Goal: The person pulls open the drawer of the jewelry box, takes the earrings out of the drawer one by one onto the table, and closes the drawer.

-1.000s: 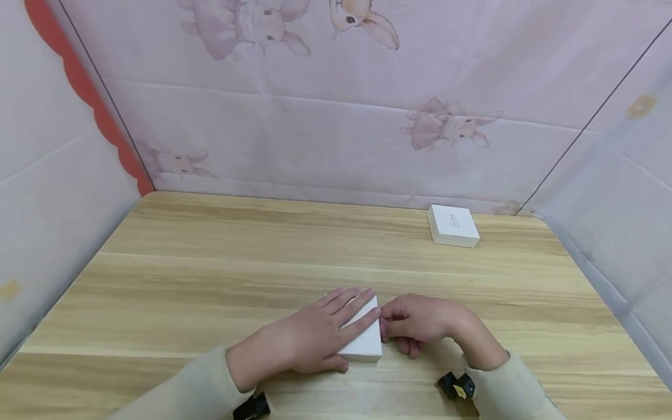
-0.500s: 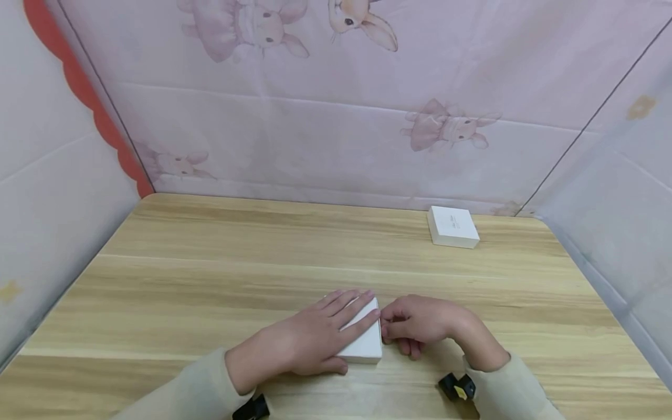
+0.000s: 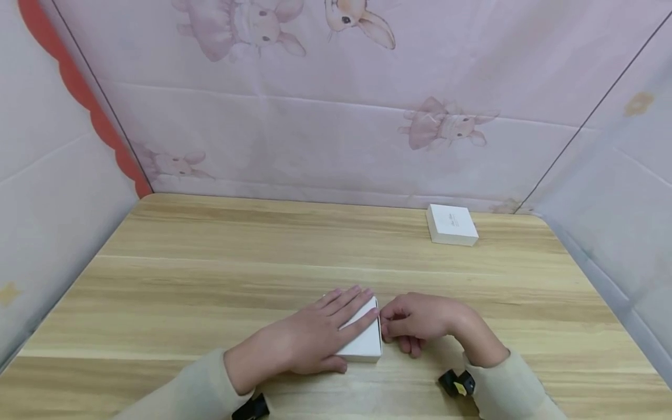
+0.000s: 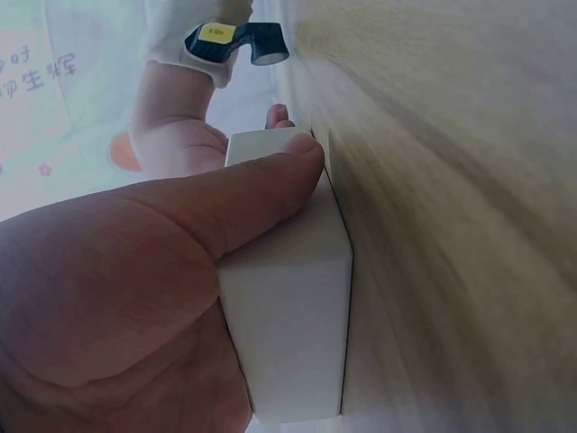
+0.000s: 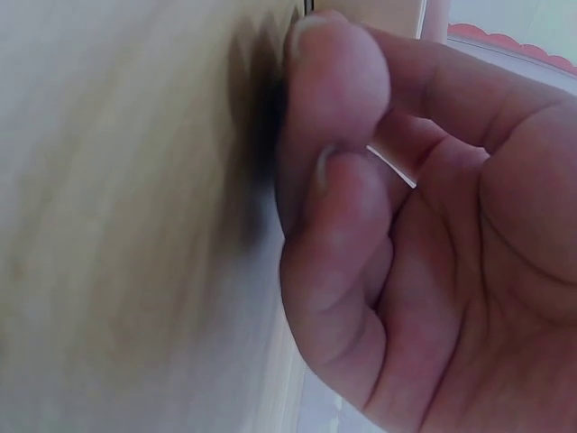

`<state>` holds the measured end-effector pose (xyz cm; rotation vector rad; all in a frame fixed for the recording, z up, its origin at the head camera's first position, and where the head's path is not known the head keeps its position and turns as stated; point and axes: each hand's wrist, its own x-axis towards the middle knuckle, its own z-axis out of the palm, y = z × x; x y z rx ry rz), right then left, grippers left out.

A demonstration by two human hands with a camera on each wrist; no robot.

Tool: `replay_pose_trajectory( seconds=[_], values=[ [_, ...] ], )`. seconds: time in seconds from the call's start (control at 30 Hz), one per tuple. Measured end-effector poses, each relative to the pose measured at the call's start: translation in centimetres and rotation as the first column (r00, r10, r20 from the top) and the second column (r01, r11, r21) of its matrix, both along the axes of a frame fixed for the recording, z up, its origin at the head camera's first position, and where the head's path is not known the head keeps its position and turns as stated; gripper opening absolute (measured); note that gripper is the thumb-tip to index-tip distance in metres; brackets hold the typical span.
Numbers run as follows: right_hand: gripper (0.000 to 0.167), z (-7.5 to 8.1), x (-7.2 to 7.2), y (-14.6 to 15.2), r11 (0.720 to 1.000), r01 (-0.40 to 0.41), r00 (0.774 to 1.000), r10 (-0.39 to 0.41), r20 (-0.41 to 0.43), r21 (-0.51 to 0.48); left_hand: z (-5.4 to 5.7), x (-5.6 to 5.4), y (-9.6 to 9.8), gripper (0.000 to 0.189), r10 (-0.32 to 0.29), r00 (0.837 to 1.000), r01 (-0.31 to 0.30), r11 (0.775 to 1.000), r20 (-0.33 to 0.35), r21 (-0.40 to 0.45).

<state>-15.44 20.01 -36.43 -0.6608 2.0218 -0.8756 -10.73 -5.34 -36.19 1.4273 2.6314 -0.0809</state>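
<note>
A small white box (image 3: 362,341) lies on the wood-grain table near its front middle. My left hand (image 3: 320,335) rests over its top, fingers straight and slightly spread. In the left wrist view the left thumb (image 4: 261,194) lies straight along the near side of the box (image 4: 288,316). At the box's right side, my right hand (image 3: 420,319) has its fingers curled, thumb and index tip pinched together right at the edge. A thin dark line runs along that edge. What the right fingertips pinch is hidden; the right wrist view shows the curled fingers (image 5: 334,234) close by the table.
A second white box (image 3: 454,224) with small print on its lid sits at the back right of the table (image 3: 252,251). Behind the table hangs a pink curtain (image 3: 315,140) with rabbit pictures. Pale side walls (image 3: 625,192) stand to left and right.
Both hands stay in place on the box. The dark line along the box's right edge shows a little more plainly now. The head view has shifted slightly.
</note>
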Motion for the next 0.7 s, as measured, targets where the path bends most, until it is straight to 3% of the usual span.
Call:
replay_pose_trajectory(
  seconds=[0.7],
  values=[
    [0.02, -0.07, -0.1, 0.25, 1.0, -0.005, 1.0, 0.005, -0.007, -0.003, -0.12, 0.08, -0.01, 0.092, -0.002, 1.0, 0.002, 1.0, -0.004, 0.005]
  ],
)
